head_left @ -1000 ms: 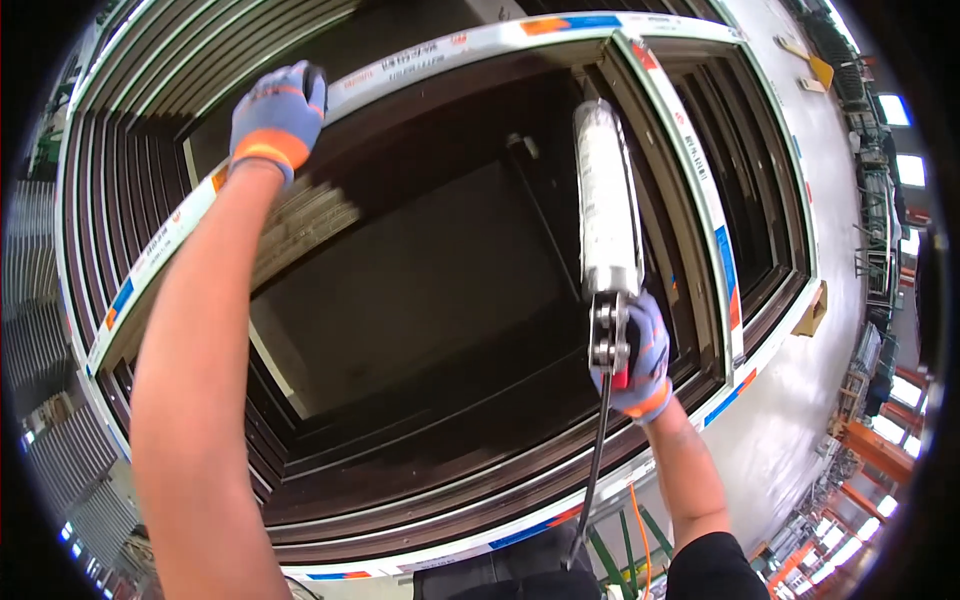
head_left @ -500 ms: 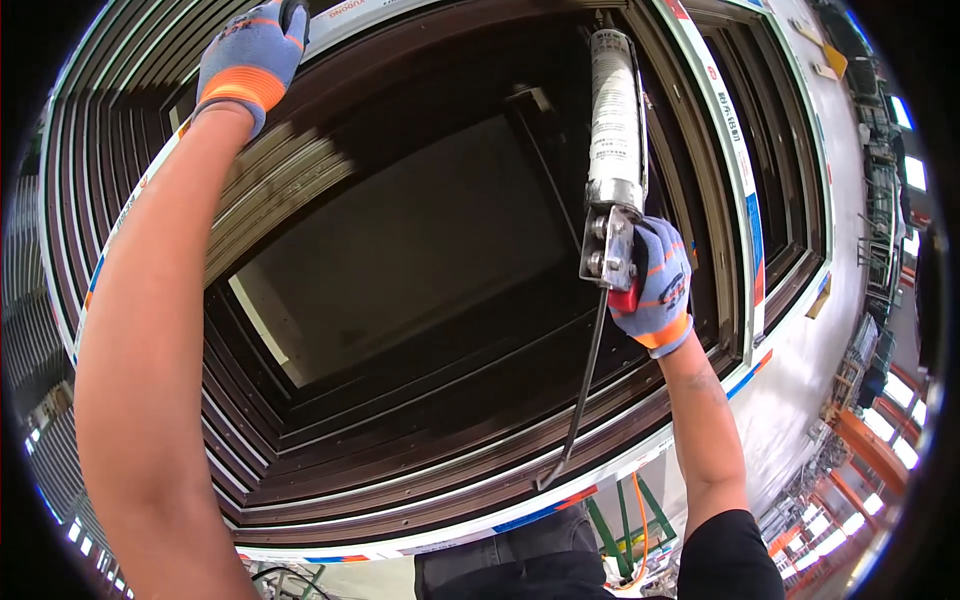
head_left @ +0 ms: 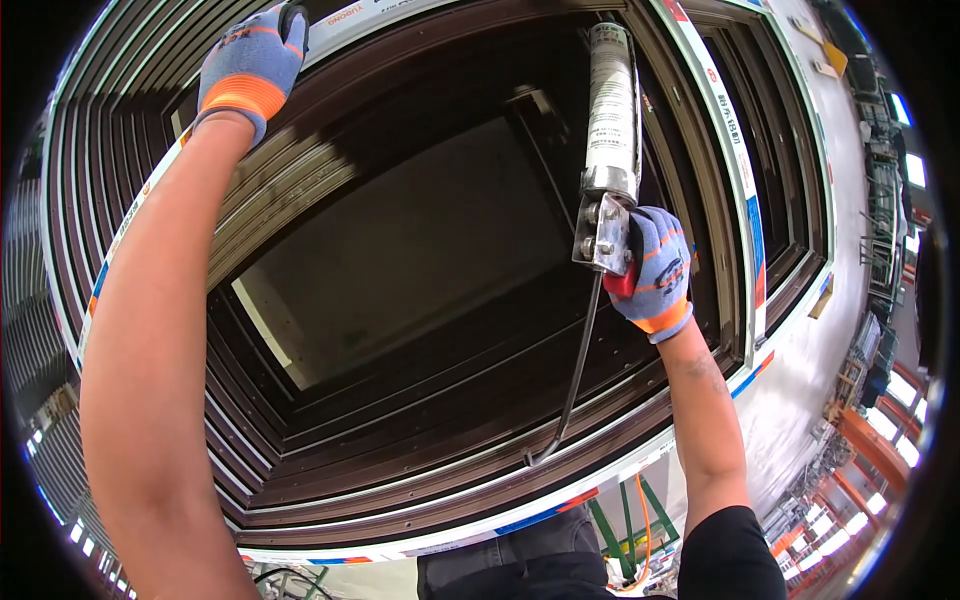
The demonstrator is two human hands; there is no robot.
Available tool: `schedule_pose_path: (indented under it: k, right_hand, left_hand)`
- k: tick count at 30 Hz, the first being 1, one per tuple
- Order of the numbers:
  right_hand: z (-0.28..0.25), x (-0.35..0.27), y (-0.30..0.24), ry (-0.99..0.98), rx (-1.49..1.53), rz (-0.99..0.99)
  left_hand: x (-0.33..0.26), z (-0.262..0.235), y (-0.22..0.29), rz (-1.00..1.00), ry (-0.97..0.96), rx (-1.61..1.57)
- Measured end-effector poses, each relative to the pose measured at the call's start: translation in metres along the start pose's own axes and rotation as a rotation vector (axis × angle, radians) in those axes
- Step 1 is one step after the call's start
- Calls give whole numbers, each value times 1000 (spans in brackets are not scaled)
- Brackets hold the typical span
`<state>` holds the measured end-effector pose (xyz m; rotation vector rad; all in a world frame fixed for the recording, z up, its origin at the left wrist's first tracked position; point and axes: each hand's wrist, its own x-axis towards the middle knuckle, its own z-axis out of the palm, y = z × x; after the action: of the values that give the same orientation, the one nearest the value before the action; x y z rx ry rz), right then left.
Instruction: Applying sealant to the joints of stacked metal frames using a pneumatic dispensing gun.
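My right hand (head_left: 660, 275), in a blue-grey glove with an orange cuff, is closed round the red handle of a caulking gun (head_left: 613, 105). The gun's white printed tube points away from me over the frame opening, and its thin black rod (head_left: 577, 370) trails back toward me with a bent end. My left hand (head_left: 252, 65), gloved alike, is at the far left on the taped rim of a dark brown window frame (head_left: 440, 515). Its fingers curl over the rim and are partly cut off by the picture's upper edge.
Several such frames lie stacked, showing as nested ridges (head_left: 110, 190) on the left. White tape with coloured print (head_left: 735, 130) covers their rims. Near me stand a green stand (head_left: 655, 515) and an orange hose (head_left: 640, 500). Racks (head_left: 880, 230) line the right beyond the pale floor (head_left: 815, 350).
My right hand and the caulking gun have shifted slightly away from me and to the left; the rod's bent end moved with them. My left hand stays nearly in place.
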<state>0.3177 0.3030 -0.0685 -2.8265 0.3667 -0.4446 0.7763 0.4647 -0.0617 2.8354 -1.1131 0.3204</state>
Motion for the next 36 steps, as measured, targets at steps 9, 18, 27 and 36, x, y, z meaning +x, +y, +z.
schedule_pose_path:
  k: [9, 18, 27, 36]
  right_hand:
    - [1, 1, -5, -23, 25, 33]
    - [1, -7, -4, -8, 45, 45]
    - [1, -2, -9, -5, 61, 66]
    - [-1, -5, -7, -32, 65, 112]
  left_hand:
    - [-1, -6, 1, 7, 1, 9]
    - [-9, -20, 19, 8, -37, 43]
    - [-7, -21, 17, 1, -66, 47]
    - [-9, -23, 19, -4, -44, 72]
